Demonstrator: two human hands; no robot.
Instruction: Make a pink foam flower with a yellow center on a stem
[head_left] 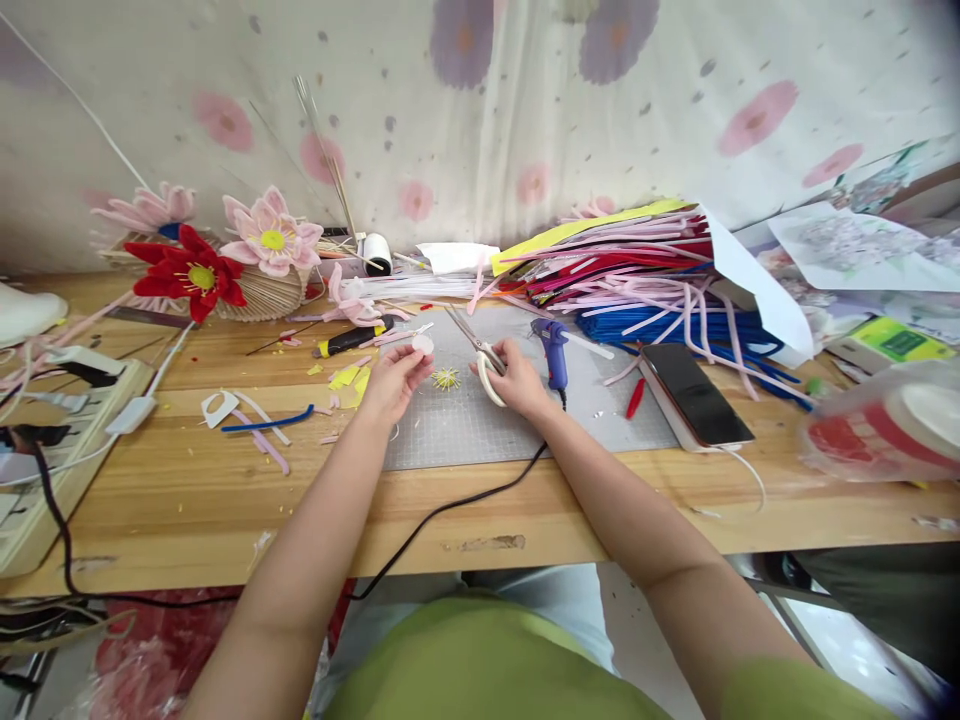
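My left hand (396, 382) pinches a small white round disc (423, 344) above the left part of the grey cutting mat (457, 445). In my right hand (517, 380) is a pair of scissors (489, 372) with cream handles, its blades pointing up and to the left. The blades are apart from the disc. Between my hands a small spiky yellow-and-white piece (445, 379) lies on the mat. A blue glue gun (553, 352) rests just right of my right hand, its black cord running toward the table's front edge.
Bundled pipe cleaners (622, 270) lie at the back right. A phone (697, 393) and a bagged cup (892, 425) stand on the right. Fuzzy flowers (201, 278), a box cutter (352, 337) and yellow scraps (346, 380) are left. A power strip (67, 450) sits far left.
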